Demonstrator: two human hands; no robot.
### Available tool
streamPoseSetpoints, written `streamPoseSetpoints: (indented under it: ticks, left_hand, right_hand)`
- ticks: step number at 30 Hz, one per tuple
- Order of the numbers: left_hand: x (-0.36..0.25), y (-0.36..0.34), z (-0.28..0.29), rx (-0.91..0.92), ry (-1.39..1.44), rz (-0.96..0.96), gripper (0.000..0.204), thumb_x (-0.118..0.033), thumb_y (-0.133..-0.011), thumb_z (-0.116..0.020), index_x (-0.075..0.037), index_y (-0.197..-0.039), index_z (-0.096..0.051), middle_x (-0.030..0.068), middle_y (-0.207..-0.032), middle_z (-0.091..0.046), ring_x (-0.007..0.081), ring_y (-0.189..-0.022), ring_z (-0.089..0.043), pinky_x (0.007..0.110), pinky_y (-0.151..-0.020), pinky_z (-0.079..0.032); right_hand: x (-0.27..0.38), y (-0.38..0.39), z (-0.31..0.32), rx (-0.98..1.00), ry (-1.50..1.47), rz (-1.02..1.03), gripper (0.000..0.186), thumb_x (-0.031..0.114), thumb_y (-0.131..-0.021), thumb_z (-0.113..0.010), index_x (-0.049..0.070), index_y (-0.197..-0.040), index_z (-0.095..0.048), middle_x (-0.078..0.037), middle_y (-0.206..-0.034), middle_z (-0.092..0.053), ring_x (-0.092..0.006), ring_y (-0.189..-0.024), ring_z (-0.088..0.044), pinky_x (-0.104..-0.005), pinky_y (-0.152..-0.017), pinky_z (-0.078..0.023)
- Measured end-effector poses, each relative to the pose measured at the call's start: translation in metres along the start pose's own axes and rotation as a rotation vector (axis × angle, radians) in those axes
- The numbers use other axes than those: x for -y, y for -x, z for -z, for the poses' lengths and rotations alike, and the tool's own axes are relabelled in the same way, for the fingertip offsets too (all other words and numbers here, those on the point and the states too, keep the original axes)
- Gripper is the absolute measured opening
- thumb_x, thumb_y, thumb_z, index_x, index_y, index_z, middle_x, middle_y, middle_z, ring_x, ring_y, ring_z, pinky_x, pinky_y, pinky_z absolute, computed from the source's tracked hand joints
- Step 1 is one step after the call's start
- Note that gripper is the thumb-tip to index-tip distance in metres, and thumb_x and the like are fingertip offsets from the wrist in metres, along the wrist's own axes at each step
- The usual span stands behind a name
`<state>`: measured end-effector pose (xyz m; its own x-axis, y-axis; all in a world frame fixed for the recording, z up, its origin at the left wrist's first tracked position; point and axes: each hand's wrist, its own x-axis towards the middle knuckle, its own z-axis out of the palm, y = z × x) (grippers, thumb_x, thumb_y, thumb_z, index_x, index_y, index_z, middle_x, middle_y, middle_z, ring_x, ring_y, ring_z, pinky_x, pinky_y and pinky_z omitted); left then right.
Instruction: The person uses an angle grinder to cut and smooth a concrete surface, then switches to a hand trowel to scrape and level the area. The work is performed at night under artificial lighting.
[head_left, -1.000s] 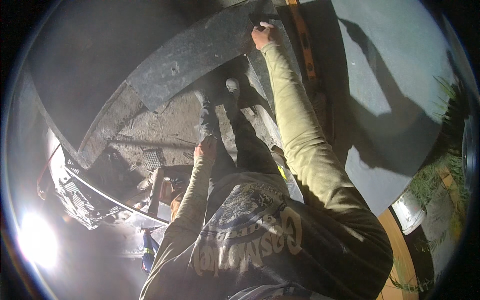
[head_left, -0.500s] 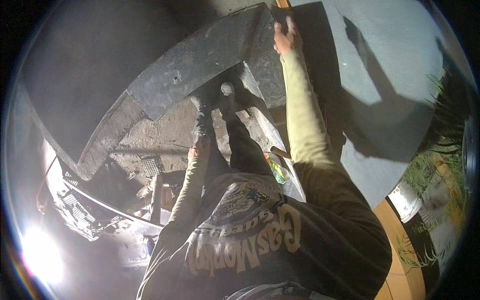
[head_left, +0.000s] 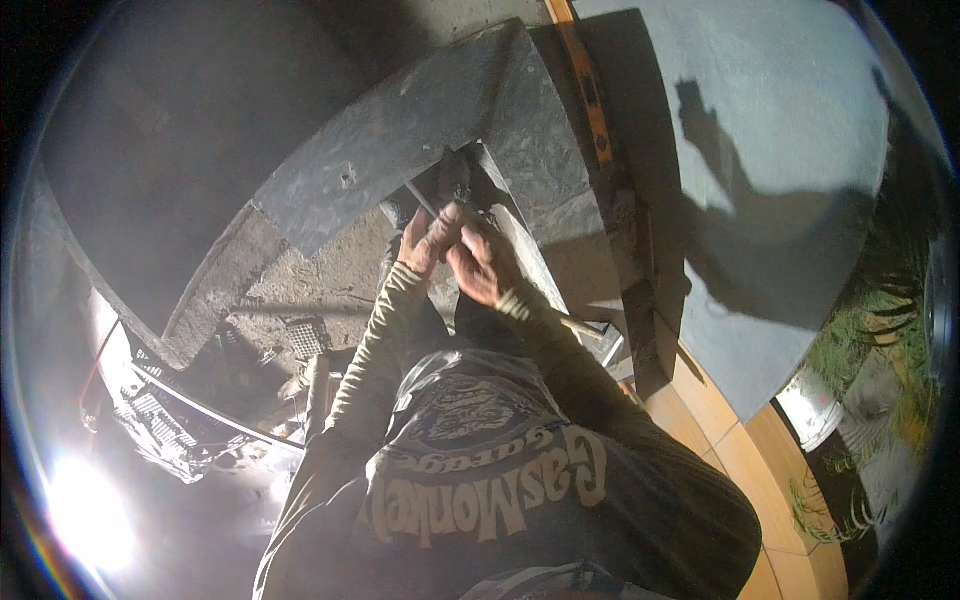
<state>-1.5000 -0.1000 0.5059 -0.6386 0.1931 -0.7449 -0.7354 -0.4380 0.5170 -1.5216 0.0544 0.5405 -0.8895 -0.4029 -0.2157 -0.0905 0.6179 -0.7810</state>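
Dark stone slabs [head_left: 400, 150] across the upper centre of the frame, curved by the lens, with rough bare mortar [head_left: 320, 285] below them at centre left. Sunlit pale floor [head_left: 780, 150] at upper right, crossed by a hard shadow; orange tiles [head_left: 730, 450] at lower right, green plants [head_left: 880, 330] at the far right edge. Long orange spirit level [head_left: 590, 90] lying along the slab edge at top centre. Left hand [head_left: 428, 240] and right hand [head_left: 480, 265] brought together at the middle of the frame, just below the slab corner, touching or nearly so. Left hand seemingly clenched round a thin metal rod [head_left: 420, 198] that slanted up and left from the fingers; grip not sharp enough to be sure. Right hand curled just beside it, hold unclear. Bright glare [head_left: 85, 510] at lower left, beside a wire rack [head_left: 170, 425].
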Motion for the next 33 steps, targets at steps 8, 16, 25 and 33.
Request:
streamPoseSetpoints:
  ticks: [8,16,25,33]
  left_hand:
    - [0.054,-0.024,-0.031,-0.223,0.088,-0.087,0.033,-0.025,-0.103,-0.057,-0.001,-0.123,-0.069,0.0152,-0.109,-0.073,0.0292,-0.099,-0.071,0.039,-0.086,-0.055]
    - [0.08,-0.036,-0.035,-0.267,-0.39,-0.141,0.035,-0.036,-0.1,-0.061,-0.007,-0.117,-0.072,0.0167,-0.098,-0.075,0.0328,-0.089,-0.074,0.041,-0.074,-0.057]
    - [-0.01,-0.068,0.05,-0.574,-1.066,-0.145,0.043,-0.049,-0.092,-0.069,-0.008,-0.104,-0.072,0.0179,-0.096,-0.075,0.0387,-0.091,-0.074,0.048,-0.077,-0.057]
    - [-0.009,-0.101,0.101,-0.771,-1.116,0.052,0.074,-0.067,-0.078,-0.075,-0.005,-0.12,-0.072,0.0196,-0.117,-0.074,0.0371,-0.112,-0.07,0.046,-0.094,-0.055]
  right_hand:
    - [-0.098,0.001,0.015,0.212,-0.511,-0.469,0.034,0.023,-0.106,-0.052,0.001,-0.132,-0.058,-0.012,-0.133,-0.065,-0.0262,-0.123,-0.063,-0.0379,-0.102,-0.05]
    - [-0.166,-0.031,-0.003,-0.023,-0.612,-0.669,0.032,0.028,-0.109,-0.051,0.003,-0.125,-0.061,-0.014,-0.117,-0.066,-0.0252,-0.105,-0.065,-0.0403,-0.087,-0.052]
    - [-0.113,-0.161,0.04,-0.045,-0.9,-0.801,0.028,0.037,-0.101,-0.066,0.01,-0.098,-0.06,-0.006,-0.078,-0.064,-0.0126,-0.052,-0.055,-0.0267,-0.04,-0.041]
    - [-0.056,-0.223,-0.02,-0.233,-0.974,-0.976,0.037,0.041,-0.099,-0.066,0.005,-0.1,-0.062,-0.005,-0.073,-0.06,-0.014,-0.048,-0.055,-0.0273,-0.038,-0.042]
